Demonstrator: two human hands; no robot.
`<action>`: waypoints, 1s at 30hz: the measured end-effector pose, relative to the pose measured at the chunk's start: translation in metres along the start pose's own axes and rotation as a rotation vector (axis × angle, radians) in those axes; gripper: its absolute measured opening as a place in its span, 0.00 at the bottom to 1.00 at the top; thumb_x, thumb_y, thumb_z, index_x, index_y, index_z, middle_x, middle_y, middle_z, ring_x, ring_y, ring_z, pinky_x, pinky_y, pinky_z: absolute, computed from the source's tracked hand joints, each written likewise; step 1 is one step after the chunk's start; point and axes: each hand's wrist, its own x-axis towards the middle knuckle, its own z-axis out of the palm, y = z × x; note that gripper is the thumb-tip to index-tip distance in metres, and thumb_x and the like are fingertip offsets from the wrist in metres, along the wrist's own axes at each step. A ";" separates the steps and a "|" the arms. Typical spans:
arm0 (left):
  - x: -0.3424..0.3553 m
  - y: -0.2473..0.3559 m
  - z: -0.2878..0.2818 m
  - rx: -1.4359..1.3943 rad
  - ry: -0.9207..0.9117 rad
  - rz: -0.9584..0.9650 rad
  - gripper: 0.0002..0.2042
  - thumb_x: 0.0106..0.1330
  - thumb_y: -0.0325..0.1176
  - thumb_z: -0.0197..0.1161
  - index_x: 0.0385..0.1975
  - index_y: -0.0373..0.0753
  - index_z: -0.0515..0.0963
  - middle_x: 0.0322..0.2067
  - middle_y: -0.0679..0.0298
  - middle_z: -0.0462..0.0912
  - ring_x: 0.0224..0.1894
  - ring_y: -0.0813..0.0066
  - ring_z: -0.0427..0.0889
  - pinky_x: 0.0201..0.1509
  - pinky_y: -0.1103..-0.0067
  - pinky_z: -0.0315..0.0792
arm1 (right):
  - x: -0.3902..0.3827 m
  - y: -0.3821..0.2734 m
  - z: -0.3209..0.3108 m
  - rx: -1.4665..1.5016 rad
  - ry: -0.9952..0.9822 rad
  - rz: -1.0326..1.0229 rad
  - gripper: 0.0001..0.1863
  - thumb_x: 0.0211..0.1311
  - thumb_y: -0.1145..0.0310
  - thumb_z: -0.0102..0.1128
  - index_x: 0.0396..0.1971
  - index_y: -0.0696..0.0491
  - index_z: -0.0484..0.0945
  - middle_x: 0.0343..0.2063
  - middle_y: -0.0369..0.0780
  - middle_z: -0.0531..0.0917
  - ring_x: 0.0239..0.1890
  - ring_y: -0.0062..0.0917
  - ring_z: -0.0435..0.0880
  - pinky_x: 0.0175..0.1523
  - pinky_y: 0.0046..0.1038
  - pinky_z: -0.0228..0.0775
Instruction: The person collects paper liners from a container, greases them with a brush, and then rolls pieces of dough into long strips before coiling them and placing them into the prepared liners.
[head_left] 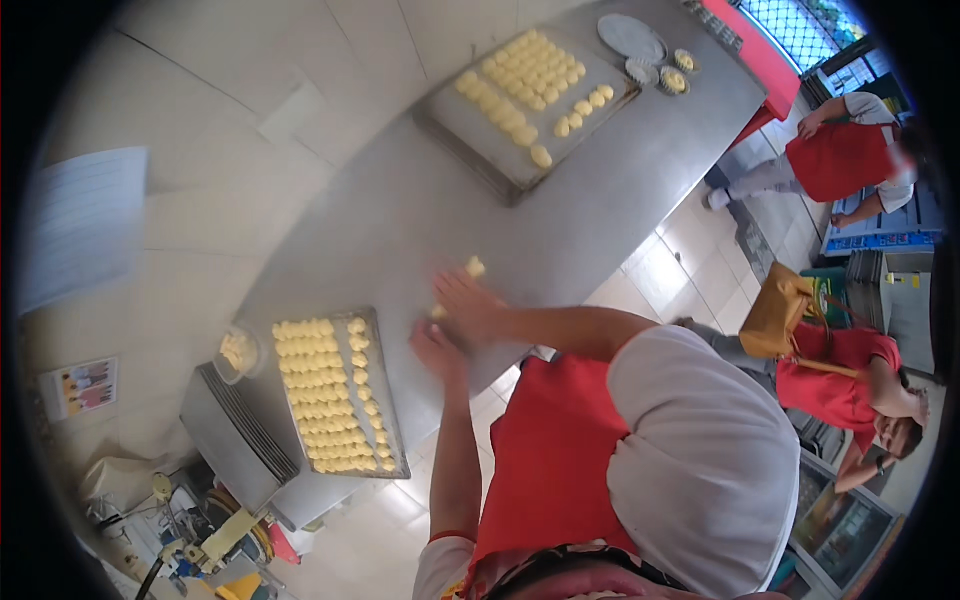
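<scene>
My right hand (470, 302) lies flat with fingers stretched out on the steel worktable (540, 245), and a small piece of yellow dough (475, 267) shows past its edge. Close beside it, my left hand (438, 348) rests on the table with its fingers extended, slightly blurred. Another bit of dough (438, 312) peeks out between the two hands; how much lies beneath the palms is hidden. Left of my hands, a baking tray (392, 425) carries rows of shaped yellow dough pieces. Farther up the table, a larger tray (465, 150) holds more dough balls in rows.
A plastic tub (238, 355) of yellow stuff stands behind the near tray, by a stack of metal trays (235, 430). At the table's far end are a round pan (632, 38) and small fluted tins (675, 80). Two people (845, 155) in red are off to the right.
</scene>
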 end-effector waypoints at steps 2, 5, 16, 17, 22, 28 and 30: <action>0.011 0.020 0.006 0.029 0.023 0.200 0.19 0.77 0.41 0.56 0.57 0.30 0.74 0.49 0.47 0.76 0.55 0.46 0.75 0.61 0.61 0.69 | -0.021 0.009 -0.017 -0.144 -0.075 -0.028 0.39 0.70 0.49 0.52 0.73 0.57 0.61 0.75 0.50 0.61 0.79 0.43 0.52 0.81 0.54 0.35; 0.008 0.033 0.008 0.163 -0.123 0.394 0.18 0.75 0.39 0.58 0.57 0.34 0.75 0.49 0.49 0.77 0.55 0.47 0.75 0.60 0.61 0.70 | -0.033 0.042 -0.037 0.104 0.045 0.061 0.34 0.68 0.58 0.55 0.73 0.49 0.64 0.72 0.46 0.65 0.79 0.41 0.53 0.81 0.54 0.37; -0.056 0.009 0.006 -0.096 -0.563 0.446 0.30 0.80 0.47 0.47 0.73 0.33 0.61 0.73 0.43 0.62 0.73 0.39 0.62 0.71 0.52 0.62 | -0.084 0.013 -0.050 0.580 -0.126 0.051 0.16 0.69 0.65 0.50 0.52 0.52 0.79 0.52 0.44 0.81 0.61 0.39 0.76 0.68 0.43 0.65; -0.057 -0.013 0.015 0.155 -0.496 0.467 0.32 0.77 0.46 0.49 0.74 0.33 0.58 0.72 0.44 0.62 0.72 0.40 0.62 0.73 0.53 0.59 | -0.076 0.011 -0.048 0.621 -0.099 0.029 0.19 0.71 0.64 0.48 0.55 0.54 0.77 0.54 0.46 0.80 0.63 0.40 0.75 0.69 0.42 0.64; 0.041 0.028 0.048 1.349 -0.063 0.307 0.34 0.81 0.57 0.38 0.76 0.38 0.57 0.75 0.46 0.60 0.72 0.43 0.66 0.67 0.46 0.65 | 0.007 0.044 0.023 0.306 0.304 0.138 0.38 0.73 0.52 0.48 0.72 0.65 0.59 0.76 0.53 0.57 0.81 0.44 0.47 0.83 0.48 0.35; 0.176 -0.003 0.046 0.873 0.047 0.557 0.36 0.80 0.59 0.39 0.77 0.36 0.54 0.77 0.45 0.54 0.77 0.42 0.55 0.75 0.43 0.51 | 0.087 0.119 -0.008 0.248 0.452 -0.052 0.43 0.71 0.41 0.50 0.71 0.62 0.63 0.75 0.53 0.59 0.80 0.44 0.49 0.83 0.50 0.33; 0.127 0.004 0.026 1.173 -0.319 0.628 0.36 0.81 0.56 0.38 0.77 0.32 0.51 0.78 0.44 0.49 0.79 0.42 0.48 0.79 0.50 0.46 | 0.068 0.116 0.001 0.262 0.373 -0.136 0.41 0.74 0.40 0.46 0.71 0.61 0.62 0.76 0.52 0.58 0.80 0.44 0.50 0.82 0.50 0.34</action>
